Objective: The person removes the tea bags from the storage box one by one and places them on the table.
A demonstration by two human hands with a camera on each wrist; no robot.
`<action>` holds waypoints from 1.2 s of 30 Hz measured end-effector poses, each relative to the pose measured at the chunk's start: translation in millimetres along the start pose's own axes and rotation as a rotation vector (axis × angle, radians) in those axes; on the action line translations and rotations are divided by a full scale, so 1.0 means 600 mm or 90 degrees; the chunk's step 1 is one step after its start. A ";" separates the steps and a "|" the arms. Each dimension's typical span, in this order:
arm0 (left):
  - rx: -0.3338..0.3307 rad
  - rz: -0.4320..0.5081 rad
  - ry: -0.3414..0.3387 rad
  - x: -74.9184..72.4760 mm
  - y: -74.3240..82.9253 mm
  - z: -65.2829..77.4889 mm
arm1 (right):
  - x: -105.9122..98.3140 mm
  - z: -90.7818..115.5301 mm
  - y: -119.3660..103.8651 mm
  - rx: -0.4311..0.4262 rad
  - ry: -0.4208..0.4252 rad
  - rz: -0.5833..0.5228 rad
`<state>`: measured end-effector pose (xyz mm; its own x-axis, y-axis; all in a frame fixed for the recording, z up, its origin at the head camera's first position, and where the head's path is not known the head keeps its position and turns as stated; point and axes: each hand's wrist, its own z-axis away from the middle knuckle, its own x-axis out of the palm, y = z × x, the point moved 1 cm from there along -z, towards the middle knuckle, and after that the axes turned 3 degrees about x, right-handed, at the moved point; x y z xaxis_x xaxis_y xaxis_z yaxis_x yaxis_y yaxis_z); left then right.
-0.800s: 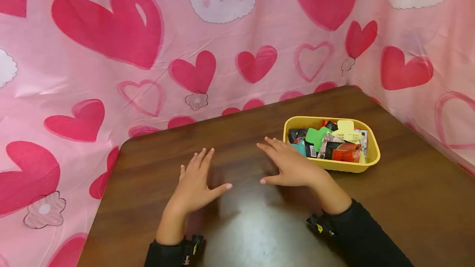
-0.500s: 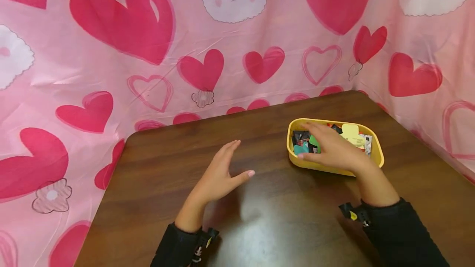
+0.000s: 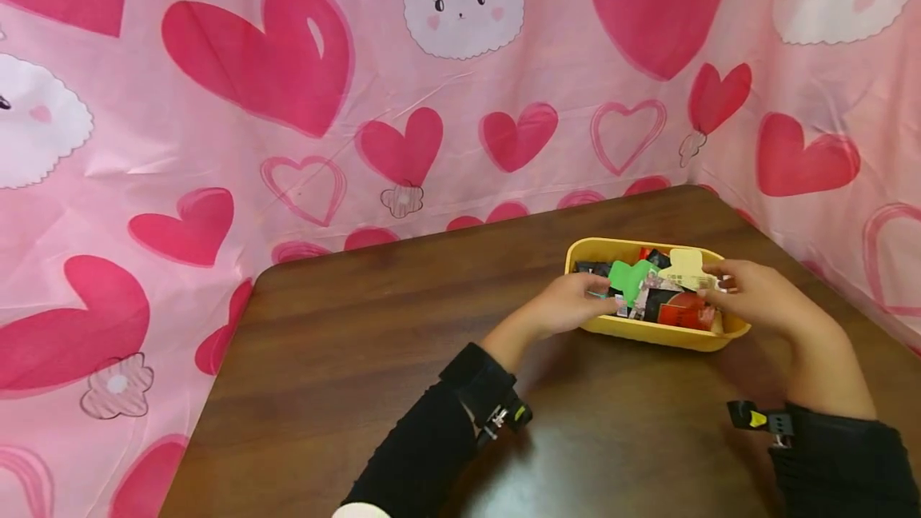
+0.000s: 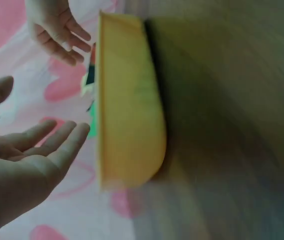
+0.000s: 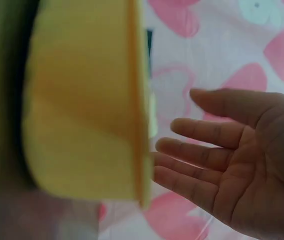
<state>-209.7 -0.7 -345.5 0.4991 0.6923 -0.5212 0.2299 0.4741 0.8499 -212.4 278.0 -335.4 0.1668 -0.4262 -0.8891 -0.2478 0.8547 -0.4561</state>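
Observation:
A yellow plastic basket [image 3: 658, 332] stands on the brown table, filled with small packets. My left hand [image 3: 564, 306] hovers at its left end, fingers relaxed and holding nothing. At the opposite end is my right hand [image 3: 766, 294], its fingers loosely bent over the rim, also without a hold. Both wrist views show the fingers [image 4: 72, 142] and thumb [image 5: 221, 100] spread close above the rim. Among the contents are a green cut-out shape [image 3: 631, 280], a pale yellow label piece [image 3: 683, 266] and a red and black packet [image 3: 687, 312].
The dark brown wooden table [image 3: 403, 342] extends to the left and front of the basket. A pink cloth [image 3: 460, 134] with hearts and white animal faces hangs behind and to the right of it. Each black sleeve [image 3: 424, 430] carries a wrist strap with a small device.
My left hand has moved right, from over the bare table to the basket's left end. My right hand has crossed above the basket to its right end. The head view has shifted slightly.

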 end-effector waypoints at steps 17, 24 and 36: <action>-0.048 -0.051 0.025 0.063 -0.001 -0.099 | 0.025 0.002 0.027 0.021 -0.014 -0.029; -0.020 -0.175 0.057 0.065 -0.001 -0.102 | 0.028 0.002 0.020 0.030 -0.010 -0.050; 0.050 -0.066 0.161 0.033 0.036 -0.063 | 0.003 0.009 -0.031 -0.007 0.161 -0.059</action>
<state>-226.3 43.8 -340.1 0.2471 0.7610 -0.5999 0.3371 0.5129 0.7895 -202.3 262.9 -328.5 -0.0537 -0.5642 -0.8239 -0.2538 0.8057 -0.5352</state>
